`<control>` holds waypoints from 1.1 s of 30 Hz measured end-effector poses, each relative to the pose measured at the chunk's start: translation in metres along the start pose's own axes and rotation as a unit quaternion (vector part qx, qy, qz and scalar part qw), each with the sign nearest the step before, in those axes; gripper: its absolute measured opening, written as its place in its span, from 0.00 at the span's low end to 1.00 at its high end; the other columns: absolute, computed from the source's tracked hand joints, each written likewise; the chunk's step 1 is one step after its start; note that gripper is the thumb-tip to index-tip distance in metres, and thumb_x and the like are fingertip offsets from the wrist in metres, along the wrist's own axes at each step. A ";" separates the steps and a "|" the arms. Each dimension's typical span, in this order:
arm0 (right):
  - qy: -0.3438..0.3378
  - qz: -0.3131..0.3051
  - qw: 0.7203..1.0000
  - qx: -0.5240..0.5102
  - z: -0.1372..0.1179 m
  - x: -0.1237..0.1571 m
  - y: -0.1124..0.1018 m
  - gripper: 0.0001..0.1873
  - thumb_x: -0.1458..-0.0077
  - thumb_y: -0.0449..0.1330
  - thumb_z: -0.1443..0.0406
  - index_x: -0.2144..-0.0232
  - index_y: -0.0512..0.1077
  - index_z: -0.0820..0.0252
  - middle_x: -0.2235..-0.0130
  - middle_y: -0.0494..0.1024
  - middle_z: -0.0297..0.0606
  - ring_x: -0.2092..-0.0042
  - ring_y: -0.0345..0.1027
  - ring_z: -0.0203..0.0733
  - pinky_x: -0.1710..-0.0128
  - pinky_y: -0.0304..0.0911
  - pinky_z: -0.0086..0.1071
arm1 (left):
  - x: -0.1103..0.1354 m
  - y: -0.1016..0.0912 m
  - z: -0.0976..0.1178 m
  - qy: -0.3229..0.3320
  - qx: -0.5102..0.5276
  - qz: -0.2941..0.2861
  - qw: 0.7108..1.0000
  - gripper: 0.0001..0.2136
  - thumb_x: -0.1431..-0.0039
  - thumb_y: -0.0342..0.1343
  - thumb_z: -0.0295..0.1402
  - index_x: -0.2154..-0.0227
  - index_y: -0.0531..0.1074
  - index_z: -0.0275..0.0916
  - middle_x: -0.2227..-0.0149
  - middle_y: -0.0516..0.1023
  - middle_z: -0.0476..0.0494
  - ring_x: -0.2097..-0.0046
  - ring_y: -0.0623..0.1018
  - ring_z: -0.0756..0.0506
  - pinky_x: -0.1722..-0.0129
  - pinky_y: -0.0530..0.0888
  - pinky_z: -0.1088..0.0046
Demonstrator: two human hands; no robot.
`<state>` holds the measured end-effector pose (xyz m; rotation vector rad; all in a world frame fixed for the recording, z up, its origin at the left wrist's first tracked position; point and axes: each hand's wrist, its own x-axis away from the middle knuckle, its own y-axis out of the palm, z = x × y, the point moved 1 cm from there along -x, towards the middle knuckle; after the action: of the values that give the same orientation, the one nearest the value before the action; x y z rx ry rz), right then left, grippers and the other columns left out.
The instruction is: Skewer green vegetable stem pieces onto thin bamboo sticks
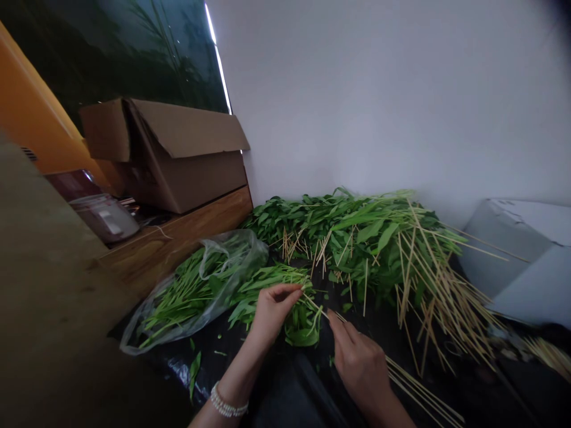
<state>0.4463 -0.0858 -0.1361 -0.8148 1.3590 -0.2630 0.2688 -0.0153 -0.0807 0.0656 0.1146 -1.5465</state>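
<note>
Two bare hands here, both to the right of the bag (130,342), the see-through one stuffed with greens (178,303). Left hand (276,312) has its thumb and fingertips nipped together on a sprig (307,285); too small to tell if that pinch catches a stick tip as well. There's a double string of white beads (228,406) on that wrist.

Right hand (359,362), further right of the bag, is curled round a few thin sticks (422,389). Fingers closed up, one stick poking out towards the left hand's pinch, the rest trailing away behind the palm.

A loose heap (263,282) of more greens sits just right of the bag, and there's a stray leaf (195,374) in front of it. All that is on a black sheet (285,392), which runs under the bag too.

Behind and right of the bag is a big leafy pile (289,214) with loads of stick ends (450,309) jutting out. Way off right of the bag, a pale box (513,255) is by the wall (379,101). Behind the bag: a wooden ledge (209,229) with an open carton (196,175) on it, and a tub (109,220) to the left of that.
</note>
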 end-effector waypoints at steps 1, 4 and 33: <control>0.002 -0.001 1.000 -0.002 0.000 0.001 0.001 0.20 0.37 0.43 0.73 0.50 0.69 0.67 0.71 0.75 0.37 0.75 0.67 0.34 0.71 0.59 0.30 | 0.001 0.001 0.000 0.016 -0.026 0.002 1.000 0.10 0.54 0.66 0.35 0.68 0.81 0.36 0.65 0.83 0.39 0.61 0.80 0.41 0.57 0.74 0.66; 0.009 -0.005 1.000 -0.005 0.000 0.001 0.003 0.20 0.37 0.42 0.72 0.49 0.69 0.66 0.70 0.75 0.38 0.75 0.67 0.34 0.71 0.59 0.29 | 0.005 0.003 0.002 0.058 -0.088 0.011 0.994 0.09 0.50 0.63 0.35 0.67 0.81 0.36 0.63 0.83 0.40 0.59 0.80 0.41 0.54 0.73 0.66; 0.001 0.018 1.000 -0.024 -0.004 0.000 0.004 0.20 0.40 0.44 0.74 0.51 0.70 0.69 0.69 0.76 0.41 0.71 0.69 0.36 0.68 0.62 0.29 | 0.010 0.020 -0.011 -0.084 0.003 -0.146 0.986 0.17 0.59 0.67 0.47 0.78 0.79 0.35 0.78 0.76 0.48 0.75 0.71 0.51 0.72 0.67 0.77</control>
<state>0.4419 -0.0845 -0.1389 -0.8303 1.3845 -0.2032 0.2884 -0.0232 -0.0929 -0.0808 -0.0162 -1.8390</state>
